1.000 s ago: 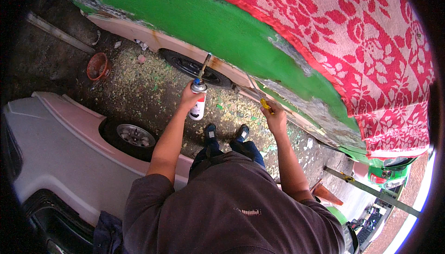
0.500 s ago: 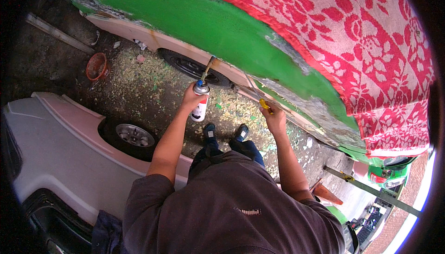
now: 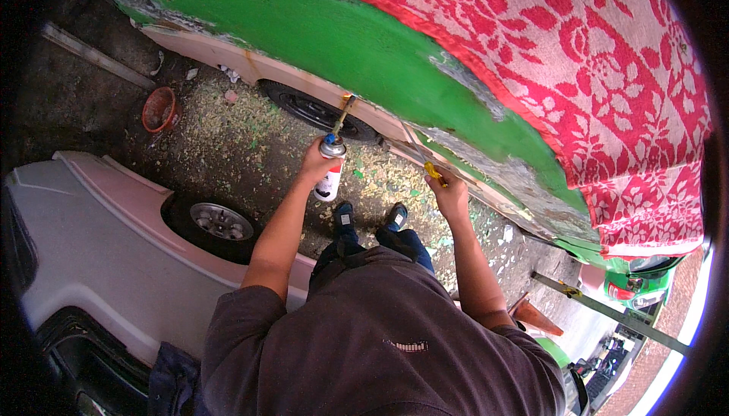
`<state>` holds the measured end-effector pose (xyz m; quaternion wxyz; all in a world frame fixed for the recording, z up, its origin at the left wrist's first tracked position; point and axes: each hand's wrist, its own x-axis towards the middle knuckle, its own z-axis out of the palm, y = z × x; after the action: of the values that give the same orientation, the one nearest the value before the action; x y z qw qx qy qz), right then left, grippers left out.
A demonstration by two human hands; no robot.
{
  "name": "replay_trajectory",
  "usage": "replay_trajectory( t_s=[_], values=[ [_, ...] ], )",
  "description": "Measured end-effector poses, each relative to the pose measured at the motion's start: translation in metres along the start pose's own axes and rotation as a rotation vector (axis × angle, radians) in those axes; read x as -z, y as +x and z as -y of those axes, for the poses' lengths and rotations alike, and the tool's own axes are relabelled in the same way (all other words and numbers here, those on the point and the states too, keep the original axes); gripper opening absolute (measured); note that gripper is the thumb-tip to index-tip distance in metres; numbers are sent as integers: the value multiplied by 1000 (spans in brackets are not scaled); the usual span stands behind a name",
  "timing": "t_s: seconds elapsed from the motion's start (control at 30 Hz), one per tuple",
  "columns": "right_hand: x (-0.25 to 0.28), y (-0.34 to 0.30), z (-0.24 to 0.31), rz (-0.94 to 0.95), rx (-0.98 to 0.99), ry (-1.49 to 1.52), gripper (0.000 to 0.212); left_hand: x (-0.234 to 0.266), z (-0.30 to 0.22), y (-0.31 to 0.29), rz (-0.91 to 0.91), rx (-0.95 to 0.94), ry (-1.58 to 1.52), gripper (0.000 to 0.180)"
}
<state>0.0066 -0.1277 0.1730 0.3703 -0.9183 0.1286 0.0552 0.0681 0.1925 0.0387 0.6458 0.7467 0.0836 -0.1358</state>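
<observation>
Left hand (image 3: 317, 162) on a torch canister (image 3: 328, 184), right hand (image 3: 454, 192) on a yellow-handled tool (image 3: 433, 173)

Whether the nozzle (image 3: 342, 118) touches the green car (image 3: 319, 36), where a small orange glow shows at its tip, cannot be told. The left fingers wrap round the canister's upper part; the right fingers close over the yellow handle, and the tool's thin far end is hard to make out against the bodywork. The red floral cloth (image 3: 547, 74) and the pale car (image 3: 99, 219) are cut off by the dark rim. The canister's label is white, red and black, its print too small to read; a pale mark sits on the dark shirt (image 3: 357, 325). Counted: one canister, one tool, two shoes (image 3: 345, 214), one reddish bucket (image 3: 159, 110), one orange cone (image 3: 538, 316). The canister is held over the litter-strewn ground, between the two cars
</observation>
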Motion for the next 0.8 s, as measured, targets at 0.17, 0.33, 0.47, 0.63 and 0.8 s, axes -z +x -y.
replay_trajectory(
  t_s=[0.17, 0.33, 0.47, 0.63, 0.8],
  values=[
    [4, -2, 4, -15, 25, -11, 38, -7, 15, 3, 11, -12, -38, 55],
    [7, -3, 0, -13, -7, -23, 39, -13, 14, 1, 36, -35, -32, 55],
    [8, -3, -7, -11, -20, -15, 40, -17, 10, -1, 29, -35, -44, 52],
    [11, -4, -11, -8, -20, -17, 40, -23, 4, -6, 24, -20, -13, 51],
    [14, -4, -14, -1, -45, -5, 39, -30, 10, -8, 25, -2, -10, 51]
  ],
)
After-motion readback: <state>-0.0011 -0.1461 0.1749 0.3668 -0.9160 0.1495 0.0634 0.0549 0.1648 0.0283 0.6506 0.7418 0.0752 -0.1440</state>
